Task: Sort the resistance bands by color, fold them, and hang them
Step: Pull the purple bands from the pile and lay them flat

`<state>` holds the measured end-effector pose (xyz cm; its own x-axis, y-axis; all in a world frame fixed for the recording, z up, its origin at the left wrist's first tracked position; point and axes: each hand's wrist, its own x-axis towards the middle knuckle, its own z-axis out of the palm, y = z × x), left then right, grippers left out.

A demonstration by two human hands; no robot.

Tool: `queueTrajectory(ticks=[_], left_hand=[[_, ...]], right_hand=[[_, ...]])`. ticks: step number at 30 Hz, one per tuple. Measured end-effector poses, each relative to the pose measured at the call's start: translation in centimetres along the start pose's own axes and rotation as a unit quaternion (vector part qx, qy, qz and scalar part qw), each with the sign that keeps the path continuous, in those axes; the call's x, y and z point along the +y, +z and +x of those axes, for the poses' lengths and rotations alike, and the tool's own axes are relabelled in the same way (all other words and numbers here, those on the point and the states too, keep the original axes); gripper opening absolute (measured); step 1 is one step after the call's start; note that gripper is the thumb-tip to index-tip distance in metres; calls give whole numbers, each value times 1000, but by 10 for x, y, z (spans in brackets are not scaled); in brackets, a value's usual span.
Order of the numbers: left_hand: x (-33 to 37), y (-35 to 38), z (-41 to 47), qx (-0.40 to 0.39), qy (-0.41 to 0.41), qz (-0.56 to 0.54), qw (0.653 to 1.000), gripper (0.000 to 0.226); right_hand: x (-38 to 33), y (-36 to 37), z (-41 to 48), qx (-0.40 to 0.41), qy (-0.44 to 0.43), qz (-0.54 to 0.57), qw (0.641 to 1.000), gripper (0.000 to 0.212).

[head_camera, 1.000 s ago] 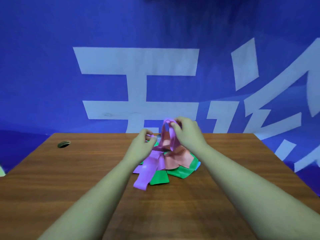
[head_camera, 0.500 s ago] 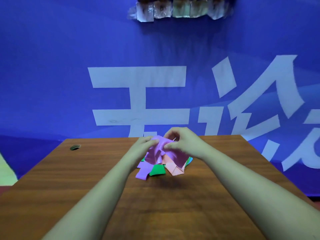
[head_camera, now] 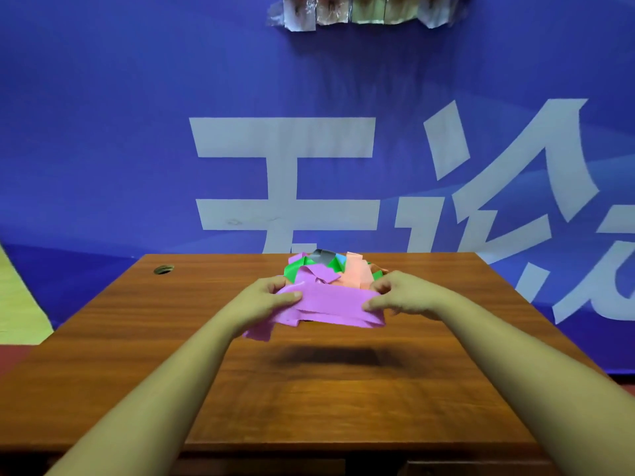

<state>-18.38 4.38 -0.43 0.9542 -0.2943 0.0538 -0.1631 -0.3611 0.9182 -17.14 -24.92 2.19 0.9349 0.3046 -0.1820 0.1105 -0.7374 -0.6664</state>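
Note:
A purple resistance band [head_camera: 330,304] is stretched flat between my two hands, lifted above the wooden table [head_camera: 309,389]; its shadow falls on the wood below. My left hand [head_camera: 271,298] pinches its left end and my right hand [head_camera: 395,297] pinches its right end. A loose tail of the band hangs under my left wrist. Behind it lies a pile of other bands: a green one [head_camera: 300,267], a salmon pink one [head_camera: 357,273], a grey one [head_camera: 323,257] and a bit of blue [head_camera: 341,258].
A blue banner [head_camera: 137,132] with large white characters hangs right behind the table. A row of clear hooks or clips [head_camera: 364,10] is fixed high on it. A cable hole [head_camera: 163,269] sits near the table's back left corner.
My hands have pulled the purple band out of the pile toward me and spread apart, stretching it flat. The pile now lies behind the band.

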Motion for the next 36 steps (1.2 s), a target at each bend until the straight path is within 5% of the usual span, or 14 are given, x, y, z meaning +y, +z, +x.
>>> queueTrajectory(ticks=[4,8,13,17,21,27,31,36], left_hand=[[-19,-8,-2,-9,-15,-19,1000,11],[-41,-11,-9,-82,-37,-51,995,30],[-67,-10,-21,-84,-87,-60,991,62],[-75,-5,-37,-100,-121,-78,985,41],[-86,-7,-45,-107,-126,-71,984,50],[-106,-8,-44,-31,-148,-179,972,12],[-116,-3,-33,89,-181,-240,950,15],[-133,4,-20,123,-205,-209,948,20]], right_hand=[[5,5,-7,34,22,209,977,30],[3,11,-13,80,17,286,955,18],[-17,9,-14,162,-30,224,961,18],[-33,5,-14,184,-54,166,967,16],[-40,2,-9,233,-51,179,955,13],[-16,3,-3,262,-9,234,936,11],[24,19,2,232,64,282,929,17],[66,50,13,216,139,306,917,18]])
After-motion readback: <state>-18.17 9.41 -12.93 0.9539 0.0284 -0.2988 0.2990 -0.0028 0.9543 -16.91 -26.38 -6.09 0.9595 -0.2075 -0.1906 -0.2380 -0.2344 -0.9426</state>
